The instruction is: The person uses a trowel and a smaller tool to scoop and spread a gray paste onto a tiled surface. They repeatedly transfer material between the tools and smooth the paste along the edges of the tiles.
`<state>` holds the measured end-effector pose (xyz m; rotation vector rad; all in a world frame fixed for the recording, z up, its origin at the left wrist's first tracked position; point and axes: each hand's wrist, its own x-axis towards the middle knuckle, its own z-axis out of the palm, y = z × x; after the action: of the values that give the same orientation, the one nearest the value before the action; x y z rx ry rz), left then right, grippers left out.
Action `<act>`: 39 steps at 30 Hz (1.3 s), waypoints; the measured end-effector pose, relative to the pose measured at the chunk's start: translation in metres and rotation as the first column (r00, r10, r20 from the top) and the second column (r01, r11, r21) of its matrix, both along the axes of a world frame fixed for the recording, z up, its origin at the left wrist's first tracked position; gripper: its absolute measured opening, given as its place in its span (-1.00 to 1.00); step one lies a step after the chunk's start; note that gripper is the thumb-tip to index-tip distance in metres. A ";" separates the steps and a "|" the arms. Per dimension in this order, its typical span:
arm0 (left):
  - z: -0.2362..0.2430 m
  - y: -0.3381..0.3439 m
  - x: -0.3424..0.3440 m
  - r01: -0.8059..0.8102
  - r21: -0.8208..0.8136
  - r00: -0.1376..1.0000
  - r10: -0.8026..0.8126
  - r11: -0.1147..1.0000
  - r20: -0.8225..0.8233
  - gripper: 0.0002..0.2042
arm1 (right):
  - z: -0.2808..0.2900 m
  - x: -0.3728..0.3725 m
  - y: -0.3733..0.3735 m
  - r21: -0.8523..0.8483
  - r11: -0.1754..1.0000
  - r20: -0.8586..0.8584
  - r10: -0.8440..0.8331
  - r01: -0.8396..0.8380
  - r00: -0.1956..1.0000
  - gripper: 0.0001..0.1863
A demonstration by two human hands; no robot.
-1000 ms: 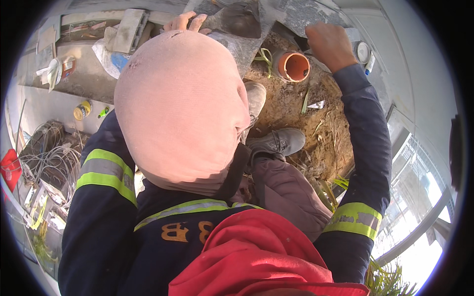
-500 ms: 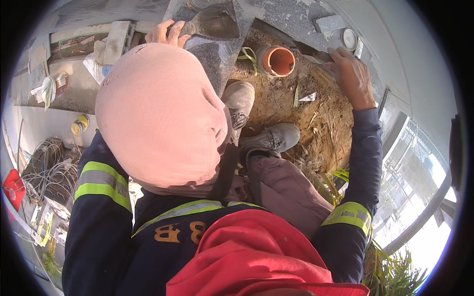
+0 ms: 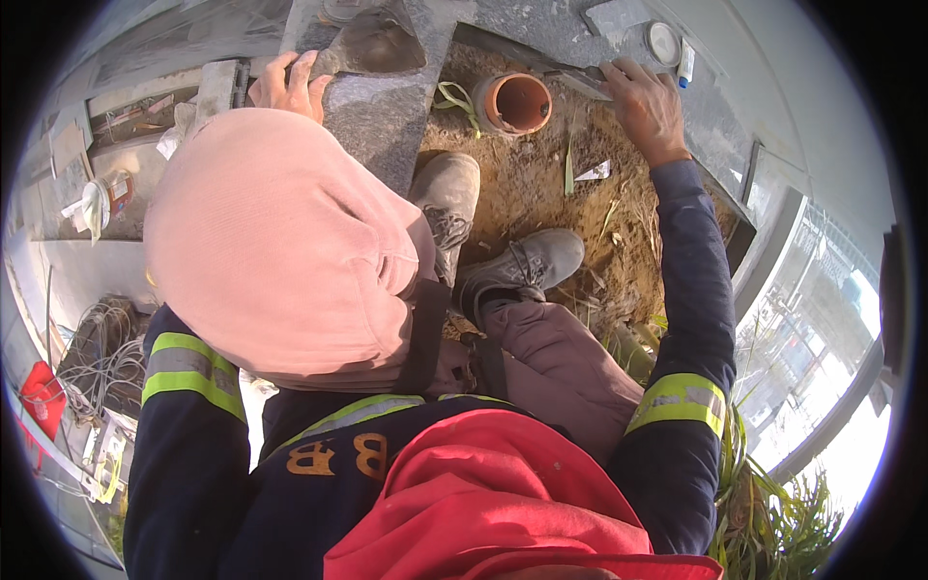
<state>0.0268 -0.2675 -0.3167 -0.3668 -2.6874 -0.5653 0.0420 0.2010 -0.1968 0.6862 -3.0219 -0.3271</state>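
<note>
My left hand [image 3: 290, 85] rests on the grey stone slab [image 3: 372, 121] with bent fingers apart. Its fingertips are beside the handle of a dusty, wide-bladed trowel [image 3: 382, 43], which lies on the slab. My right hand [image 3: 642, 108] is closed around a narrow, dark metal tool [image 3: 583, 73] at the slab's inner edge; its grip is hidden in my fingers. Between my hands an orange-brown pipe [image 3: 488, 114] stands open-ended in the sandy soil. My raised left knee [image 3: 275, 232] hides part of my left arm.
My shoes [image 3: 525, 263] stand in the dirt below the pipe. A round lid [image 3: 663, 43] and a blue-capped marker [image 3: 685, 64] lie at upper right. Tangled wire [image 3: 111, 353] is at left; green plants [image 3: 764, 493] grow at lower right. A green strip [image 3: 568, 164] lies on the soil.
The whole view has shifted, so the slab, trowel and pipe sit further left and higher. My right hand has moved up and left with the tool; my left hand stays beside the trowel.
</note>
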 end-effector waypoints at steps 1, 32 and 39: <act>-0.001 0.001 0.000 0.002 0.010 1.000 -0.002 1.000 0.002 -0.64 | 0.001 -0.002 0.000 -0.003 1.000 -0.005 0.010 -0.010 1.000 -0.71; 0.000 0.001 0.001 0.005 0.001 1.000 -0.005 1.000 -0.004 -0.63 | 0.058 -0.056 -0.018 0.186 0.981 0.251 -0.094 0.047 0.963 -0.80; 0.002 -0.002 0.003 -0.004 -0.013 0.999 0.005 1.000 0.034 -0.64 | 0.035 -0.053 -0.028 0.124 0.990 0.236 0.030 -0.060 0.971 -0.83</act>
<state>0.0294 -0.2692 -0.3151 -0.3580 -2.7247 -0.5574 -0.0105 0.1735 -0.1619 0.8592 -3.2221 -0.4784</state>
